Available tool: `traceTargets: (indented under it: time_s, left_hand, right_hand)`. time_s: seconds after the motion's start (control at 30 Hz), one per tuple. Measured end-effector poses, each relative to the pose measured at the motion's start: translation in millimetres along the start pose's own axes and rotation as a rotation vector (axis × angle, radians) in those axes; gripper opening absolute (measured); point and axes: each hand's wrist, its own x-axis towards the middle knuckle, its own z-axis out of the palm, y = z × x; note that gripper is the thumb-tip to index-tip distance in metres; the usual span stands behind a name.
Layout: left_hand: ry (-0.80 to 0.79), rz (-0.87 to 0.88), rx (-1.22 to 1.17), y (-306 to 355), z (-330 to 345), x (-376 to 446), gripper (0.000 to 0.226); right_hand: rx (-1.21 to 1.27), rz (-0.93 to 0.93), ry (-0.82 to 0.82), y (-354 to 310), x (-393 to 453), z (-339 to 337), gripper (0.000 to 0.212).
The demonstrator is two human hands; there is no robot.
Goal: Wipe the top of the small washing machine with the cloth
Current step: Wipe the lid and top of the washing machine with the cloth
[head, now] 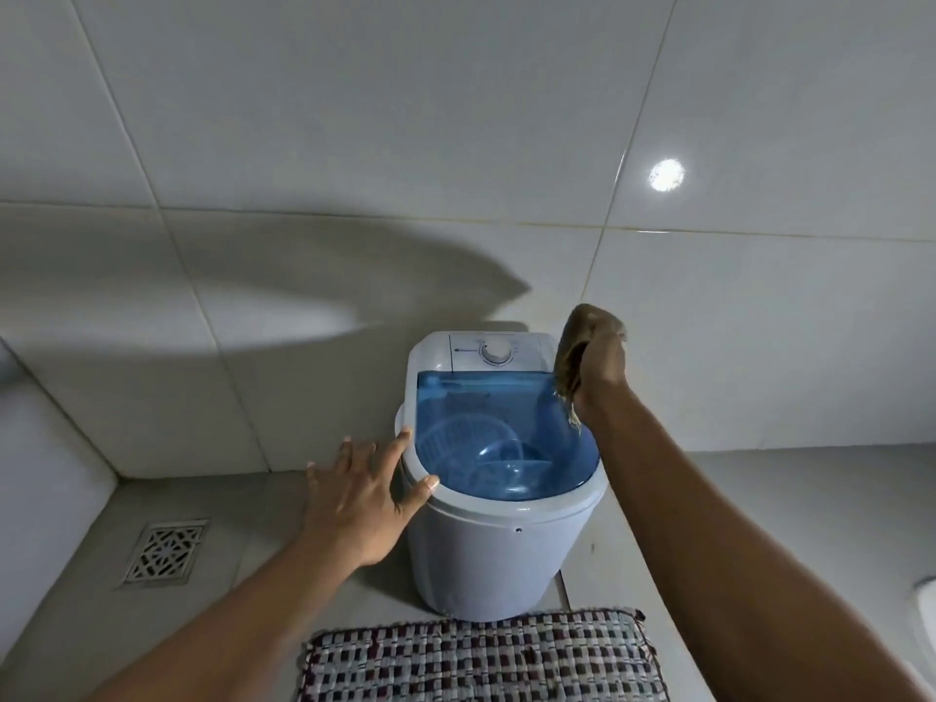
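A small white washing machine [486, 554] stands on the tiled floor against the wall. Its top has a see-through blue lid [501, 428] and a white control panel with a round dial [495, 352] at the back. My left hand [362, 494] rests spread on the machine's left rim, thumb on the front edge. My right hand [600, 369] is above the lid's back right corner, closed around a bunched brown cloth [570, 354] whose frayed end hangs down toward the lid.
A woven checked mat [481, 656] lies on the floor in front of the machine. A metal floor drain [164, 552] sits at the left. Tiled walls close in behind and on the left. A white object's edge [927, 590] shows at far right.
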Motion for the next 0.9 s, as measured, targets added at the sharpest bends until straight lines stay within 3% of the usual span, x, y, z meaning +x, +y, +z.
traceTargets:
  time_s: [0.1, 0.17, 0.27, 0.5, 0.67, 0.9]
  left_hand:
    - [-0.015, -0.011, 0.022, 1, -1, 1, 0.093]
    - [-0.012, -0.007, 0.028, 1, -1, 0, 0.092]
    - [0.001, 0.013, 0.045, -1, -1, -1, 0.093]
    - [-0.057, 0.009, -0.010, 2, -3, -4, 0.087]
    - [-0.077, 0.012, -0.014, 2, -5, -4, 0.087]
    - [-0.099, 0.010, -0.027, 4, -8, -5, 0.086]
  right_hand:
    - [-0.251, 0.028, -0.065, 12, 39, 28, 0.036]
    - [-0.563, 0.016, -0.179, 23, 57, 42, 0.038]
    - [-0.887, -0.055, -0.270, 35, 55, 69, 0.063]
    - [-1.427, -0.371, -0.430, 61, 68, 89, 0.072]
    - [-1.685, -0.513, -0.507, 73, 70, 102, 0.076]
    - [-1.739, -0.524, -0.549, 86, 60, 111, 0.079]
